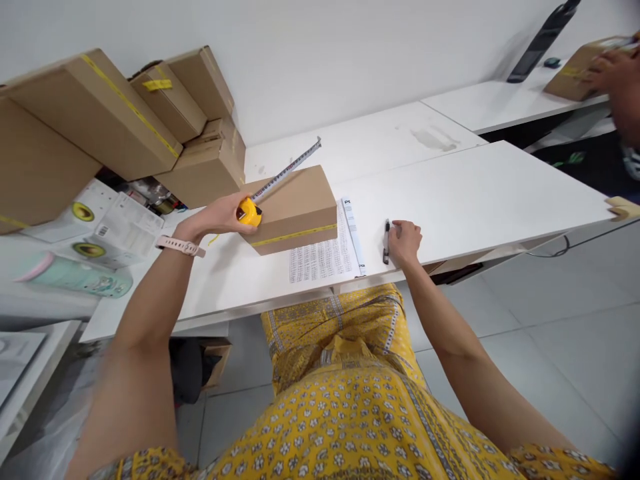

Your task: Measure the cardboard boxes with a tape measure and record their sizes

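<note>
Yellow tape measure drawn out over a carton

The person's left hand was curled around the tape measure, pinching its case against the left end of the carton. The metal blade slanted out over the carton's top, and its hooked tip reached past the far edge. The carton sat on the white tabletop, a strip of yellow tape along its near side, with a printed sheet showing beside and in front of it.

To the right of the sheet, a pen lay near the front edge. The right hand rested just beside it, fingers bent; from where I stood, I could not tell whether they pinched it.

More cardboard boxes were piled at the left, near a pale green bottle. Over at the far right, another person's hand was on a taped box.
</note>
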{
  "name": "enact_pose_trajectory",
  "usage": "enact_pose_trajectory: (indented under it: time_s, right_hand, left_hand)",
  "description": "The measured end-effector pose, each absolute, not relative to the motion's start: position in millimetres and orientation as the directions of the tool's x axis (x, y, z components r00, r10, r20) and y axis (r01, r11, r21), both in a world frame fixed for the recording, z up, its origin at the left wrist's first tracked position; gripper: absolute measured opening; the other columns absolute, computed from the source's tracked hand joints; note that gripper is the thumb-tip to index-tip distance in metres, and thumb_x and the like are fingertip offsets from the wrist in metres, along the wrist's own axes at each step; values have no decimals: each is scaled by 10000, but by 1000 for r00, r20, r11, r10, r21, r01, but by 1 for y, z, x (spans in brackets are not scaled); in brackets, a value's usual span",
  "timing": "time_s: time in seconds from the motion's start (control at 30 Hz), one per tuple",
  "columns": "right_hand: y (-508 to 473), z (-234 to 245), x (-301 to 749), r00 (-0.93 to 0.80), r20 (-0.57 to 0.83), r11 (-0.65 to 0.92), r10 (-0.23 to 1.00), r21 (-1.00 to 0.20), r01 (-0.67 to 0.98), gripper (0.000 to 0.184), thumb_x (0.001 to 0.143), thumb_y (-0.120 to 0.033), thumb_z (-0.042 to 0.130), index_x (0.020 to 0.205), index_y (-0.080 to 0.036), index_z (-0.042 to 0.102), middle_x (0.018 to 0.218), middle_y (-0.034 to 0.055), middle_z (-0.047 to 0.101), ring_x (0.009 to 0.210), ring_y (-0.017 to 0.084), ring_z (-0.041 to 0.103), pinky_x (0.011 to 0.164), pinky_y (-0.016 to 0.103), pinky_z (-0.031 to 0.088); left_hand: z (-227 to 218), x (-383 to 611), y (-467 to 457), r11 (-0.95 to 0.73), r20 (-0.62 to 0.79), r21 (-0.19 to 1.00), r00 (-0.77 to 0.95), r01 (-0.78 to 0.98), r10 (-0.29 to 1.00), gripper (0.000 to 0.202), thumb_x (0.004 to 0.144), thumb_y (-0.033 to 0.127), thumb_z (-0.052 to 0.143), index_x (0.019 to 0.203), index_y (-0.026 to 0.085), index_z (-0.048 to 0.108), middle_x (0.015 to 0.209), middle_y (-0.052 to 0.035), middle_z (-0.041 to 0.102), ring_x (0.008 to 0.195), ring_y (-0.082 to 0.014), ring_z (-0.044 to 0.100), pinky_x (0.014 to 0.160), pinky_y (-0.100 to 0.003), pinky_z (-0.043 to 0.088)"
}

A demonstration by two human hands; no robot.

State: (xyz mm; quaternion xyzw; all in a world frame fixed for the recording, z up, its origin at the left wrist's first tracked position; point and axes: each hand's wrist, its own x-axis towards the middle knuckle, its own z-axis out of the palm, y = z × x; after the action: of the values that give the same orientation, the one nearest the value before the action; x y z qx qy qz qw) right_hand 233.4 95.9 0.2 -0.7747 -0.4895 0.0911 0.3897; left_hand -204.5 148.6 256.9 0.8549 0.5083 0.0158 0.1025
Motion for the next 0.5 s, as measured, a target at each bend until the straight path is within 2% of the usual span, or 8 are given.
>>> enact_pose_trajectory:
  time_s: [0.13,0.23,0.33,0.43,0.5]
  right_hand:
    - [98,5,230,525,227,-163,820,-787,595,393,872,-307,460,1192,-160,635,1278,194,663,1245,339,524,1101,594,385]
    - [113,24,212,466,286,34,837,-878,477,513,928,-435,471,1375,-189,523,1422,194,584,1315,317,524,1105,564,429]
    - [146,55,182,345,391,265,854,-895,359,626,967,-601,436,1518,-310,376,1596,129,440,1426,277,466,1134,529,435]
    - [189,86,156,241,409,352,880,-903,247,669,948,-705,428,1527,-376,372,1640,73,396,1451,258,451,1144,503,445]
    - [213,100,145,206,395,360,895,-914,190,650,930,-717,459,1455,-335,495,1580,83,482,1407,265,497,1142,505,452]
  left_hand:
    - [257,-199,176,-401,-178,268,454,876,873,465,515,353,831,942,240,687,815,-16,639,717,-232,602,690,-315,490]
    - [254,-197,194,-287,-162,411,379,865,911,356,549,337,819,881,251,722,764,-15,630,734,-247,636,734,-332,533]
    - [250,-197,208,-258,-150,519,384,815,911,353,548,291,835,890,248,756,729,-22,635,762,-276,655,781,-370,548]
    - [249,-198,217,-400,-219,427,522,811,824,537,455,253,877,979,255,762,758,-20,664,755,-284,656,791,-383,550]
    - [249,-200,219,-461,-250,343,553,818,795,618,437,280,885,1039,262,748,805,-18,684,739,-272,660,781,-372,554]
